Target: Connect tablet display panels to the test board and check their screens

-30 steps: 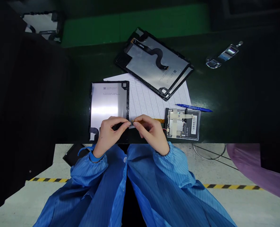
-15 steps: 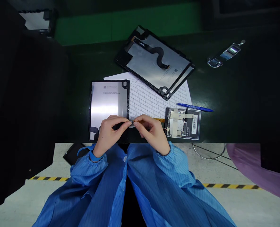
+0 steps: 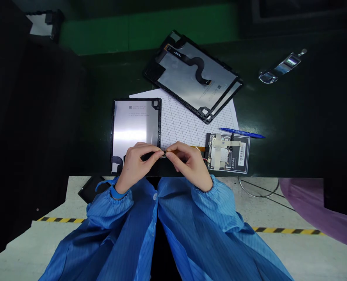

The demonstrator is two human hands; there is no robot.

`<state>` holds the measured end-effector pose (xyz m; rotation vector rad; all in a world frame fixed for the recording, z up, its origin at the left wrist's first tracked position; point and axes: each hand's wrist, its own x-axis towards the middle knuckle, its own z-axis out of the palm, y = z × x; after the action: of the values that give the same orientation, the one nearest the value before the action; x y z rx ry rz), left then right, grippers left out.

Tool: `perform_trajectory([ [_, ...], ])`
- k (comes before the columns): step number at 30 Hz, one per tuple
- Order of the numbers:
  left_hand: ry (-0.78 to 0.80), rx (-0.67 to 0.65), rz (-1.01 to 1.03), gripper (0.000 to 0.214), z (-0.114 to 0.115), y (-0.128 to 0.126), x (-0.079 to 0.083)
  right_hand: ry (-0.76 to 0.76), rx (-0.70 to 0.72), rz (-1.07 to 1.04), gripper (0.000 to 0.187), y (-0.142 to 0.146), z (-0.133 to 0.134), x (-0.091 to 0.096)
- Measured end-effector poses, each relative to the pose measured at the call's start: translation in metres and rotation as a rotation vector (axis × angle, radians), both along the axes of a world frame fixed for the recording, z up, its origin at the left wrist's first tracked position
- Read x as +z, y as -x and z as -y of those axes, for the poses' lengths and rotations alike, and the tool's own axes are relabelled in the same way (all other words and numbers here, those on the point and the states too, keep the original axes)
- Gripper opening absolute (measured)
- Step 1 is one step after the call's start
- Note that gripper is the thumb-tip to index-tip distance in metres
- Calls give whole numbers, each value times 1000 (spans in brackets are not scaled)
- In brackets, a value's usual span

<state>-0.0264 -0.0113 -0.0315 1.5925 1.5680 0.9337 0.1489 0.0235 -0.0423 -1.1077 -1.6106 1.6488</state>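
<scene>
Fingertips of my left hand (image 3: 138, 164) and my right hand (image 3: 191, 164) meet in pinches at the table's front edge. Between them is a small connector piece (image 3: 165, 153), mostly hidden by the fingers. From my right fingers an orange flex cable (image 3: 201, 148) runs to a circuit board (image 3: 220, 151) with tape across it, attached to a black battery (image 3: 240, 156). My left hand covers the lower right of a tablet display panel (image 3: 135, 121), silver back up. A dark ribbon (image 3: 116, 160) lies at the panel's lower left corner.
A second display panel (image 3: 187, 78) with a black wavy flex cable (image 3: 199, 68) lies tilted on printed sheets (image 3: 176, 121). A blue pen (image 3: 243, 133) rests above the battery. A shiny metal device (image 3: 281, 68) lies at the far right. Pink cloth (image 3: 305, 199) hangs at the right.
The hands stay pinched together at nearly the same spot, with only slight finger movement. The view has shifted a little; the panels, board and pen lie as before.
</scene>
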Motion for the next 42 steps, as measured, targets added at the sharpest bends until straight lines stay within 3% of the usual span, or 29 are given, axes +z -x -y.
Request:
perform_trajectory([
  [11, -31, 6, -34, 16, 2, -2, -1, 7, 13, -15, 15, 0, 1, -3],
  [18, -58, -36, -67, 14, 4, -6, -1, -83, -123, 46, 11, 12, 4, -9],
  [21, -59, 59, -167, 19, 19, 13, 13, -85, -145, 80, 12, 0, 9, 1],
  [23, -15, 211, -234, 37, 39, 35, 23, -114, -239, 98, 30, -13, 17, 9],
  [25, 84, 370, -243, 46, 62, 59, 28, -96, -241, 70, 32, -24, 28, 14],
  [29, 379, 461, 83, 54, 94, 84, 28, 191, 36, -48, 38, -23, 51, 8],
  [33, 464, 560, 329, 57, 94, 86, 22, 417, 15, -205, 57, -9, 60, -5],
  [35, 474, 629, 424, 59, 88, 88, 18, 415, -28, -195, 57, -3, 58, -11],
  [39, 543, 654, 616, 55, 78, 90, 15, 237, -56, -190, 42, 9, 46, -17],
  [42, 519, 725, 679, 54, 71, 82, 23, 344, -11, -428, 43, 20, 40, -17],
])
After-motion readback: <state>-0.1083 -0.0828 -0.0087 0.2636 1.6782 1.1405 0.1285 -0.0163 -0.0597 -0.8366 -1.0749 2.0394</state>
